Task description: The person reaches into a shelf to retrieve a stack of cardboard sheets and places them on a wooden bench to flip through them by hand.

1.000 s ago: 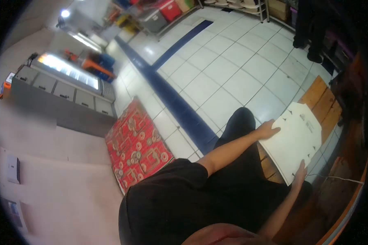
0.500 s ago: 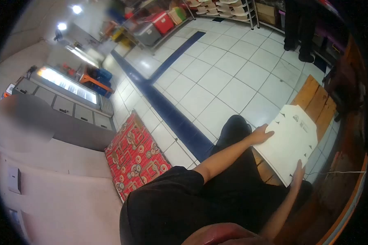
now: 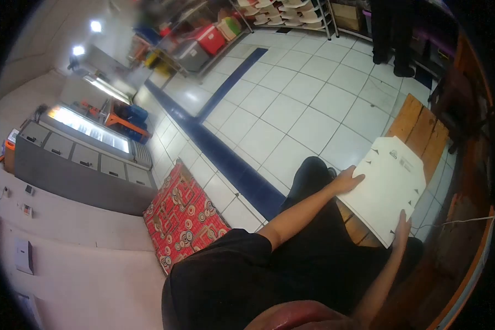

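A white flat cardboard box blank [image 3: 382,184], with small slits along its edges and a printed mark near its far end, lies over a wooden bench [image 3: 421,129]. Several layers seem to show along its near left edge. My left hand [image 3: 347,181] grips the left edge, thumb on top and the other fingers mostly out of sight. At the lower right edge, my right hand [image 3: 402,230] holds the blank with fingers along its side. The blank rests between both hands, in front of my knees.
A red patterned mat or box [image 3: 187,214] lies left of me. Grey cabinets [image 3: 82,162] line the left wall. Shelves hold a red cooler [image 3: 210,39] and a grey bin. A person in dark trousers [image 3: 391,33] stands at the back right. A white cord [image 3: 456,221] runs at right.
My view has shifted slightly, and the blurred round shape at the left has gone from sight. Both hands keep their hold on the blank, which has barely moved.
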Demonstrator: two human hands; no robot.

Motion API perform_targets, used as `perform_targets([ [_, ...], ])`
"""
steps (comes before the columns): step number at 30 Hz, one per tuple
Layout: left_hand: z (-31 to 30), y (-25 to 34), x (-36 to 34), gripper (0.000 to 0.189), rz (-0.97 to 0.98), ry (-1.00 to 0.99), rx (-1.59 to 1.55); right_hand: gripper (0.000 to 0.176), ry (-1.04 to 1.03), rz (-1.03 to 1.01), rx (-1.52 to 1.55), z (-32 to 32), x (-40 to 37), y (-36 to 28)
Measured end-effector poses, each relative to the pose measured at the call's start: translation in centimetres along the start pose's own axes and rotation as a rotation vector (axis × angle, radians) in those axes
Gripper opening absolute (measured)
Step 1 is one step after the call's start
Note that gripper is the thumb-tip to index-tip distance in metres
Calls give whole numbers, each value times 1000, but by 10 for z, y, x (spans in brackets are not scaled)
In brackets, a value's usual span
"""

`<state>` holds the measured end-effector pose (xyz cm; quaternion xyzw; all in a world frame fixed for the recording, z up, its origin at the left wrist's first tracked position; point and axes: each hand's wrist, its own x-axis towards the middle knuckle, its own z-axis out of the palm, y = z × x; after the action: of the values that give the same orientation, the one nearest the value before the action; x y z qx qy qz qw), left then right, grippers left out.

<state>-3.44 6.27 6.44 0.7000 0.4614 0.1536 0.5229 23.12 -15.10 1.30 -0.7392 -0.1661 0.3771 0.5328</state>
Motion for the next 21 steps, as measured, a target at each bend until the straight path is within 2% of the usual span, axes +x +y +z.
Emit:
perform_targets([
  [3, 1, -5, 2, 63, -11, 8, 5, 68, 39, 47, -46, 1, -6, -9],
  [5, 0, -5, 2, 70, 35, -3, 20, 69, 19, 7, -47, 0, -1, -3],
  [8, 0, -1, 0, 69, -8, 3, 13, 68, -14, -11, 14, 0, 1, 1],
  [13, 6, -16, 9, 65, 33, 28, 17, 66, 57, 2, -14, 5, -5, -4],
  [17, 2, 3, 0, 62, 22, 17, -46, 64, 60, 7, -62, 8, -21, -31],
  [20, -2, 17, -8, 61, -6, 5, -49, 65, 97, 22, -70, 6, -5, -10],
  [21, -1, 18, -9, 61, 18, 8, -85, 68, 20, -24, 46, 2, -2, -4],
])
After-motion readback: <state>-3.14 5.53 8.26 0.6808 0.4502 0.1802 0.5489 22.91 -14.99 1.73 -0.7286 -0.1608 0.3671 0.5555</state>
